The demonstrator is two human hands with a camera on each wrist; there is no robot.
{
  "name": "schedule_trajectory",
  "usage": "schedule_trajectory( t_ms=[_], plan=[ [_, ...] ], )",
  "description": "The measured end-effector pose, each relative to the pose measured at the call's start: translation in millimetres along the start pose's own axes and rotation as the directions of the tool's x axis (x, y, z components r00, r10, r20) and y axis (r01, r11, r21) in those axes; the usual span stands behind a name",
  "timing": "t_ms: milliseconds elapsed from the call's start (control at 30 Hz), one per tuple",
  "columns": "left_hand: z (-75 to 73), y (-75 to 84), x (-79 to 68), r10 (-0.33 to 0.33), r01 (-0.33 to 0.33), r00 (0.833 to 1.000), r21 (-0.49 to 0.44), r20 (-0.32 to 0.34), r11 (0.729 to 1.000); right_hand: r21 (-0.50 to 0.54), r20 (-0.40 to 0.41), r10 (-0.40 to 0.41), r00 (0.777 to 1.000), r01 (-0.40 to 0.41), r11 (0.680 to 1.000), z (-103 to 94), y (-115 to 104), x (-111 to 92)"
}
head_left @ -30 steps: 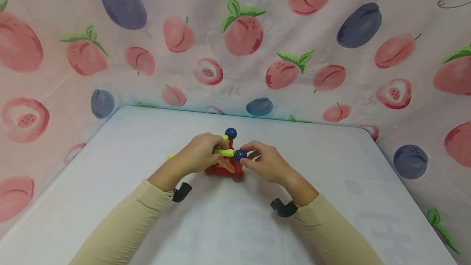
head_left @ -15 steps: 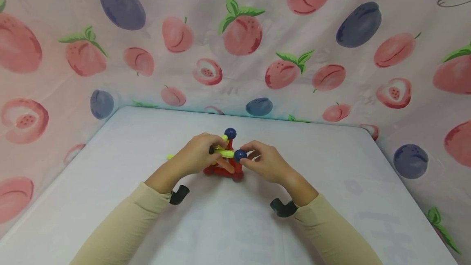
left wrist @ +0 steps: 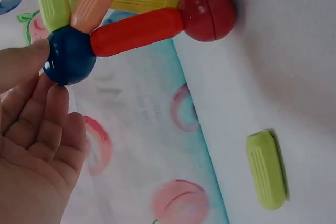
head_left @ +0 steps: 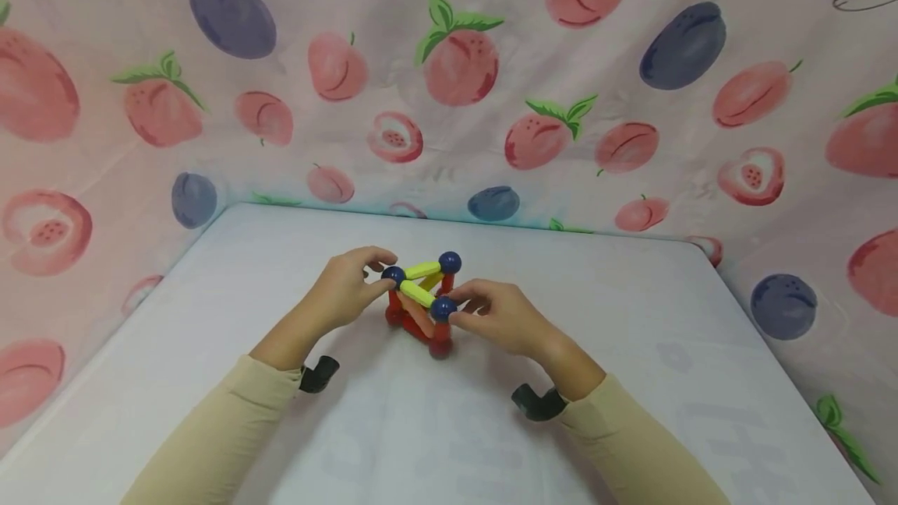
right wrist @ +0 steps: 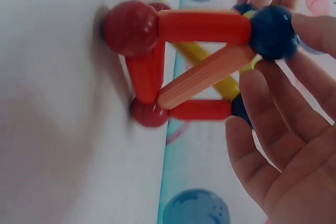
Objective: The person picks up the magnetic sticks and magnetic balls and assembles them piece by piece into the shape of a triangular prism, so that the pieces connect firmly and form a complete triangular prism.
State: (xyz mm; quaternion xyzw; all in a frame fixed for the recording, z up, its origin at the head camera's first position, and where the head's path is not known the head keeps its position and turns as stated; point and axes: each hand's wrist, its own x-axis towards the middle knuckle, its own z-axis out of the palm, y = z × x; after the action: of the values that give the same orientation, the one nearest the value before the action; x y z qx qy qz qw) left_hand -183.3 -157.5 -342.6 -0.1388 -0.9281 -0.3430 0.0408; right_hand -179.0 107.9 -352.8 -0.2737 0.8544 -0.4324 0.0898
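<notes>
A frame of magnetic rods and balls stands on the table between both hands. Its base has red balls (right wrist: 131,27) and red rods (right wrist: 205,27). Upright red rods carry blue balls on top, which lime rods (head_left: 418,294) link. My left hand (head_left: 344,287) pinches the left blue ball (left wrist: 70,56) between thumb and fingers. At the near right corner, my right hand (head_left: 505,316) holds another blue ball (right wrist: 272,32). The far blue ball (head_left: 450,263) is untouched. An orange rod (right wrist: 205,76) and a yellow rod (left wrist: 147,0) run slanting across the sides.
One loose lime rod (left wrist: 266,170) lies on the white table (head_left: 379,427), left of the frame. A fruit-printed cloth (head_left: 449,154) hangs behind the table and at both sides. Each wrist wears a black mount (head_left: 539,402).
My left hand has moved left from the lime rod to the left blue ball. The lime rod now meets the right hand's blue ball, and the frame has turned slightly, its near corner closer.
</notes>
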Motion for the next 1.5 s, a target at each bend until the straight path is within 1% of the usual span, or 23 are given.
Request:
schedule_trajectory(
  t_ms=[67, 100, 167, 233, 333, 433, 533, 667, 800, 933, 1067, 1167, 1233, 1333, 1500],
  plan=[
    [0.3, -1.1, 1.4, -0.017, 0.017, 1.000, -0.008, -0.007, 1.000, 0.004, 0.021, -0.015, 1.000, 0.015, 1.000, 0.4, -2, -1],
    [0.3, -1.3, 1.9, -0.023, 0.023, 1.000, -0.015, -0.007, 1.000, 0.010, 0.018, -0.024, 1.000, 0.024, 1.000, 0.0, -2, -1],
    [-0.1, -1.0, 1.9, -0.027, 0.026, 1.000, -0.031, -0.006, 0.999, 0.008, -0.014, -0.047, 0.999, 0.047, 0.999, -2.0, -1, 0],
    [-0.6, 0.4, 0.1, -0.015, 0.014, 1.000, -0.045, -0.011, 0.999, -0.011, -0.068, -0.053, 0.996, 0.052, 0.999, -5.3, 0, 2],
    [-0.1, 6.6, -5.5, 0.037, -0.038, 0.999, -0.074, -0.017, 0.997, -0.041, -0.153, -0.053, 0.987, 0.047, 0.998, -11.0, 2, 8],
    [4.5, 18.1, -12.2, 0.091, -0.091, 0.996, -0.115, -0.003, 0.989, -0.052, -0.190, -0.022, 0.982, 0.012, 0.999, -16.1, 3, 16],
    [13.4, 29.8, -17.3, 0.136, -0.130, 0.990, -0.153, 0.026, 0.980, -0.042, -0.173, 0.004, 0.985, -0.012, 0.999, -19.7, 4, 26],
    [27.6, 39.6, -20.2, 0.155, -0.146, 0.987, -0.156, 0.047, 0.977, -0.033, -0.124, 0.030, 0.992, -0.034, 0.999, -21.5, 7, 36],
    [38.8, 45.2, -19.7, 0.171, -0.165, 0.985, -0.139, 0.036, 0.977, -0.032, -0.107, 0.033, 0.994, -0.036, 0.999, -20.4, 11, 43],
    [43.3, 48.2, -19.5, 0.186, -0.182, 0.982, -0.126, 0.018, 0.975, -0.026, -0.098, 0.030, 0.995, -0.033, 0.999, -17.8, 14, 48],
    [43.1, 47.6, -20.4, 0.204, -0.202, 0.979, -0.095, 0.012, 0.975, -0.025, -0.101, 0.045, 0.994, -0.048, 0.999, -16.6, 15, 49],
    [40.8, 43.6, -21.5, 0.203, -0.202, 0.979, -0.060, 0.010, 0.977, -0.034, -0.106, 0.076, 0.991, -0.080, 0.996, -16.6, 14, 46],
    [37.9, 39.2, -22.2, 0.195, -0.195, 0.981, -0.048, 0.007, 0.980, -0.051, -0.111, 0.098, 0.989, -0.104, 0.993, -16.6, 15, 44],
    [31.9, 32.0, -22.9, 0.169, -0.169, 0.986, -0.042, 0.005, 0.985, -0.067, -0.114, 0.109, 0.988, -0.117, 0.991, -16.6, 15, 41],
    [21.9, 18.7, -20.8, 0.122, -0.122, 0.993, -0.048, -0.008, 0.991, -0.082, -0.116, 0.083, 0.990, -0.093, 0.992, -15.9, 15, 34]
  ],
)
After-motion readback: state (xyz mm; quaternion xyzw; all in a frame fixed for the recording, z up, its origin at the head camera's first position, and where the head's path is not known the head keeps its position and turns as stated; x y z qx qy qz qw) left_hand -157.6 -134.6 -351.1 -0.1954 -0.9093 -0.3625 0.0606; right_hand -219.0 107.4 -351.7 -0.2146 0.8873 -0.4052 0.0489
